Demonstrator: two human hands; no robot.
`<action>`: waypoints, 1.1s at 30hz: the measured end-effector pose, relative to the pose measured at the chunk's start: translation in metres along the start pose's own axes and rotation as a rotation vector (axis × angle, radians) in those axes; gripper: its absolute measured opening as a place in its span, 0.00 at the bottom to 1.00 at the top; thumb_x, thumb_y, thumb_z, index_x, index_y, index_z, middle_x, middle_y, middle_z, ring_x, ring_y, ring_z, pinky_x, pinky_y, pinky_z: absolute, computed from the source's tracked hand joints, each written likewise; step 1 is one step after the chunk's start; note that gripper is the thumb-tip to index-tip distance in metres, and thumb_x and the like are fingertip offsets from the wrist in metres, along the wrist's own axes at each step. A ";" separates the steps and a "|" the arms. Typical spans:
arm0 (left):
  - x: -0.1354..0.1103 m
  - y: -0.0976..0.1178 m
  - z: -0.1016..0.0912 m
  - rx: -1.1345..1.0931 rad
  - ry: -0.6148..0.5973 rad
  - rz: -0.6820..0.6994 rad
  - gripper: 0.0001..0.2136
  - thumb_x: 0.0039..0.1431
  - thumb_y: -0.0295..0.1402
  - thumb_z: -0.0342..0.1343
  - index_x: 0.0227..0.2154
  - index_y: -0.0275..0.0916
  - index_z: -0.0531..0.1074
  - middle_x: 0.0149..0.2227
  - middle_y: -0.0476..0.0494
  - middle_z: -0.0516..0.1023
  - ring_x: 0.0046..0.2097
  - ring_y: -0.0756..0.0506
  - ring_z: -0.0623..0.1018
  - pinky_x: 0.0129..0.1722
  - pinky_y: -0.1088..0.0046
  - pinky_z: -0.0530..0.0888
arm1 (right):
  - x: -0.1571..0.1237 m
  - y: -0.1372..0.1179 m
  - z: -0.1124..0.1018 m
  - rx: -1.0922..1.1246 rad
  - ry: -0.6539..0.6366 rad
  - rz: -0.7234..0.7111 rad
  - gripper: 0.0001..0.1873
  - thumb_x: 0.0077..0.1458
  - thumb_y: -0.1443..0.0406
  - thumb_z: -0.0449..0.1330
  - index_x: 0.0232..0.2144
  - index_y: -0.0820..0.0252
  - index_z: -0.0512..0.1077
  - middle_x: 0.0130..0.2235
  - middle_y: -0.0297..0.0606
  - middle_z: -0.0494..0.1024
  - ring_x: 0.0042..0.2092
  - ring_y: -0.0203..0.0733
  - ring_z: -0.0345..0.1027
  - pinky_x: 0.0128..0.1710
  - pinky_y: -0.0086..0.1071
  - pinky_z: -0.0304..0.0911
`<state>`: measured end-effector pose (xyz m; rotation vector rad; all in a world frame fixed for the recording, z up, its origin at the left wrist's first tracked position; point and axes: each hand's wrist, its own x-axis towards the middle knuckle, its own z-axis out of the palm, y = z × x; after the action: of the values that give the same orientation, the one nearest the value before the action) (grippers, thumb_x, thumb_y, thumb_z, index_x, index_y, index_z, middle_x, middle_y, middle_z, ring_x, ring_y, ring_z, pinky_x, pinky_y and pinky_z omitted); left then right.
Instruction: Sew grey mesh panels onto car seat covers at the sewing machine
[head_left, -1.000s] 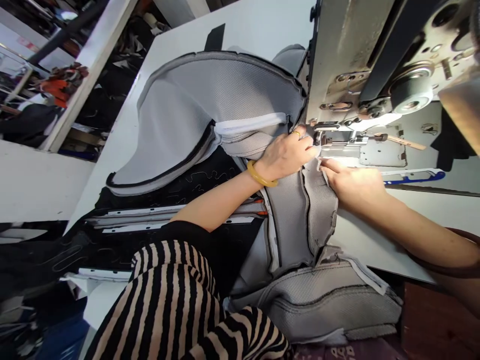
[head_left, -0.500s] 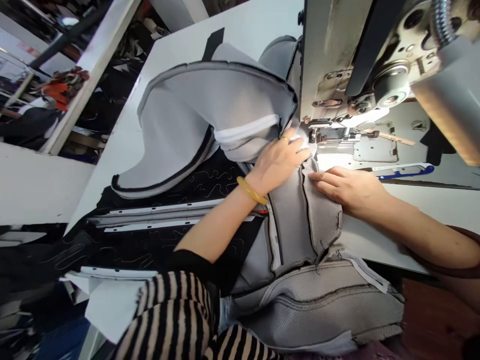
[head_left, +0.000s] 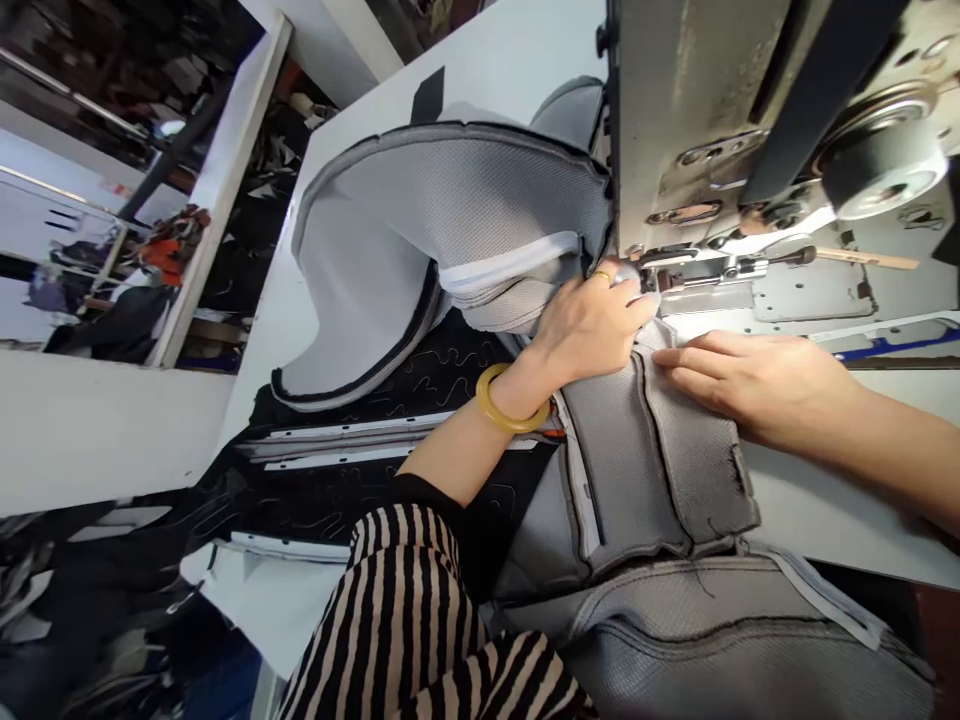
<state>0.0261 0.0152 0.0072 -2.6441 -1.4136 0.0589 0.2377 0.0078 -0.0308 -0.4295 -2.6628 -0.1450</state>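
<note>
A: Grey mesh cover (head_left: 615,450) still under the foot (head_left: 664,265) of the sewing machine (head_left: 690,100), flatter on the bench (head_left: 817,510) than a second ago.

B: Left grip (head_left: 592,325) still curled over it at the foot, pinching or pressing unclear; right grip (head_left: 757,380) spread flat, slid back along the seam (head_left: 658,440).
</note>
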 end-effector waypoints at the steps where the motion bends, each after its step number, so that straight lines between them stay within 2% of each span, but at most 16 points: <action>1: 0.003 0.000 0.000 -0.004 -0.023 -0.012 0.12 0.64 0.28 0.45 0.39 0.38 0.75 0.39 0.40 0.77 0.49 0.38 0.73 0.36 0.65 0.70 | 0.001 0.002 -0.001 -0.007 0.017 0.002 0.17 0.55 0.80 0.47 0.32 0.59 0.72 0.40 0.35 0.79 0.39 0.38 0.65 0.29 0.32 0.56; 5: 0.013 0.001 0.003 -0.026 -0.042 -0.046 0.12 0.64 0.28 0.45 0.40 0.37 0.74 0.39 0.39 0.77 0.45 0.40 0.75 0.38 0.64 0.71 | 0.004 0.011 -0.004 -0.055 0.003 0.032 0.20 0.57 0.79 0.45 0.34 0.58 0.73 0.39 0.34 0.79 0.38 0.37 0.65 0.25 0.30 0.56; 8: 0.010 -0.002 -0.001 -0.034 -0.051 -0.036 0.13 0.63 0.26 0.44 0.42 0.35 0.73 0.43 0.37 0.77 0.50 0.39 0.74 0.42 0.64 0.73 | 0.004 0.014 -0.003 -0.065 -0.022 0.052 0.21 0.58 0.79 0.44 0.36 0.57 0.74 0.39 0.33 0.79 0.38 0.37 0.65 0.22 0.29 0.54; 11: -0.005 -0.005 -0.009 -0.006 -0.058 0.016 0.16 0.61 0.23 0.43 0.47 0.32 0.72 0.52 0.35 0.75 0.57 0.40 0.70 0.50 0.64 0.72 | 0.002 0.015 -0.001 -0.046 -0.028 0.035 0.19 0.60 0.76 0.45 0.37 0.58 0.74 0.42 0.32 0.79 0.39 0.38 0.64 0.22 0.29 0.55; 14: -0.021 -0.006 -0.008 0.059 0.024 0.009 0.20 0.63 0.22 0.40 0.54 0.32 0.68 0.58 0.35 0.71 0.61 0.41 0.67 0.60 0.57 0.66 | 0.002 0.012 0.003 -0.044 -0.043 0.009 0.16 0.62 0.73 0.46 0.38 0.60 0.74 0.44 0.35 0.79 0.43 0.41 0.64 0.27 0.29 0.61; 17: -0.028 -0.004 0.004 0.123 0.111 -0.064 0.20 0.67 0.24 0.37 0.57 0.35 0.66 0.60 0.36 0.69 0.62 0.41 0.66 0.63 0.51 0.61 | 0.003 0.007 0.006 -0.057 -0.078 -0.006 0.18 0.62 0.74 0.45 0.37 0.61 0.75 0.45 0.39 0.79 0.46 0.40 0.65 0.39 0.31 0.66; 19: -0.026 -0.006 0.013 0.143 0.133 -0.074 0.20 0.68 0.25 0.35 0.54 0.35 0.68 0.57 0.37 0.72 0.58 0.43 0.70 0.60 0.55 0.63 | 0.005 0.004 0.007 -0.086 -0.082 -0.024 0.20 0.61 0.75 0.44 0.36 0.61 0.76 0.46 0.41 0.78 0.48 0.40 0.66 0.43 0.32 0.66; 21: -0.022 -0.010 0.019 0.140 0.131 -0.041 0.19 0.69 0.25 0.34 0.47 0.35 0.72 0.48 0.39 0.78 0.50 0.45 0.75 0.55 0.62 0.67 | 0.007 0.002 0.008 -0.130 -0.031 -0.048 0.20 0.60 0.76 0.44 0.34 0.63 0.75 0.45 0.43 0.78 0.48 0.41 0.66 0.44 0.32 0.66; 23: -0.018 -0.016 0.020 0.134 0.118 0.004 0.19 0.69 0.25 0.34 0.39 0.36 0.72 0.38 0.42 0.79 0.43 0.46 0.76 0.47 0.66 0.68 | 0.008 -0.001 0.010 -0.166 0.015 -0.077 0.18 0.59 0.76 0.45 0.31 0.64 0.75 0.44 0.44 0.78 0.47 0.42 0.67 0.44 0.31 0.66; 25: -0.015 -0.020 0.017 0.154 0.120 0.064 0.20 0.69 0.24 0.33 0.34 0.36 0.72 0.31 0.44 0.77 0.38 0.46 0.76 0.41 0.68 0.67 | 0.010 -0.003 0.010 -0.182 0.038 -0.083 0.17 0.58 0.77 0.47 0.29 0.65 0.74 0.42 0.45 0.78 0.46 0.43 0.68 0.42 0.32 0.67; 28: -0.013 -0.022 0.009 0.217 0.193 0.200 0.21 0.68 0.24 0.33 0.31 0.37 0.71 0.26 0.45 0.73 0.34 0.47 0.74 0.33 0.68 0.61 | 0.011 -0.008 0.006 -0.159 0.074 -0.076 0.16 0.58 0.77 0.48 0.28 0.64 0.74 0.39 0.46 0.77 0.44 0.44 0.69 0.41 0.36 0.67; 33: -0.011 -0.025 0.007 0.259 0.298 0.397 0.21 0.69 0.24 0.33 0.28 0.40 0.70 0.21 0.47 0.66 0.29 0.47 0.68 0.28 0.66 0.55 | 0.015 -0.012 0.000 -0.160 0.086 -0.120 0.20 0.59 0.76 0.45 0.27 0.64 0.75 0.37 0.47 0.79 0.44 0.44 0.72 0.45 0.37 0.70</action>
<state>-0.0018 0.0203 0.0038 -2.5407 -0.7269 -0.0993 0.2210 0.0003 -0.0245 -0.3057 -2.6018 -0.4063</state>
